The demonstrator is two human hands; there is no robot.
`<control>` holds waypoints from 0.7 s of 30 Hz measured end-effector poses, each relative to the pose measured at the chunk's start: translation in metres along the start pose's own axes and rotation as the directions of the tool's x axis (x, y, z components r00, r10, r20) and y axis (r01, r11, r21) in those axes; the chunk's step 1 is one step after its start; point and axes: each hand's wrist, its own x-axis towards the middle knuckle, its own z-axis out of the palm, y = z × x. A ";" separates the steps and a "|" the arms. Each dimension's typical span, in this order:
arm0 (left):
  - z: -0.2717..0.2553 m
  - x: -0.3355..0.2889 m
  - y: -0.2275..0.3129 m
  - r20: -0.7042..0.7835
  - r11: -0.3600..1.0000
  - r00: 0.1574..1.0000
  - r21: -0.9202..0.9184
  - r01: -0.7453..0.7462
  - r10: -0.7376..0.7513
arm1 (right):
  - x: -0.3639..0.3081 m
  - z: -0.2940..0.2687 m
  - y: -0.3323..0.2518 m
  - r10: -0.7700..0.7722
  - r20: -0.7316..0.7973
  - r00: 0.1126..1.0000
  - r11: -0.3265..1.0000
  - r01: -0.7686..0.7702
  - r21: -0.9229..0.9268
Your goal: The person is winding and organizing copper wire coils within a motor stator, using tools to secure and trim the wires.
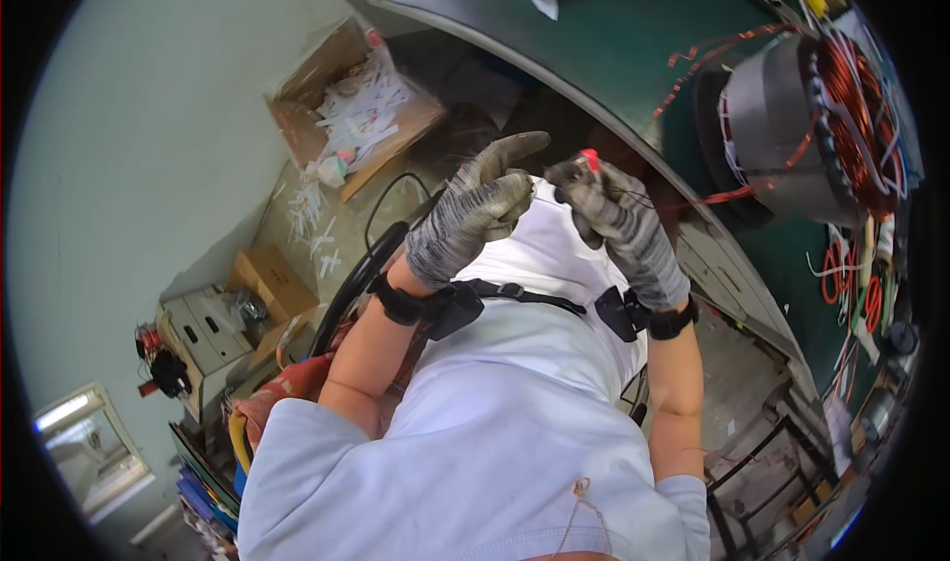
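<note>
My left hand (pixel 473 210), in a grey knit glove with a worn dark palm, is held over my lap. Its index finger points out to the right while the other fingers curl in; what they hold, if anything, is hidden. Close beside it, my right hand (pixel 618 215) in a matching glove is closed around a small thing with a bright red part (pixel 591 159), too small to name. Thin dark strands run by its fingers. Reddish wire leads (pixel 727 196) reach from a motor stator (pixel 792 131) with copper windings toward my right hand.
The stator lies on a green-topped bench (pixel 594 27) with its edge at my right. Red-handled scissors (pixel 839 269) and other tools lie nearby. On the floor at left stand a cardboard box (pixel 297 131) of white scraps, another carton (pixel 272 284) and a small cabinet (pixel 203 328).
</note>
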 end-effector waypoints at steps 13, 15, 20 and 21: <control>-0.027 -0.008 -0.007 -0.319 0.967 0.935 0.244 -0.078 0.156 | 0.056 0.052 0.022 -0.026 0.011 1.000 0.991 0.024 0.129; -0.026 -0.006 -0.011 -0.401 0.966 0.885 0.191 -0.174 0.239 | 0.059 0.054 0.024 -0.007 0.002 1.000 0.987 0.006 0.162; -0.034 -0.006 -0.009 -0.420 0.874 0.838 0.470 -0.127 0.348 | 0.065 0.045 0.020 0.092 0.098 0.991 0.952 -0.116 0.282; -0.037 -0.006 -0.008 -0.401 0.815 0.836 0.573 -0.089 0.374 | 0.067 0.044 0.021 0.162 0.099 0.982 0.957 -0.181 0.227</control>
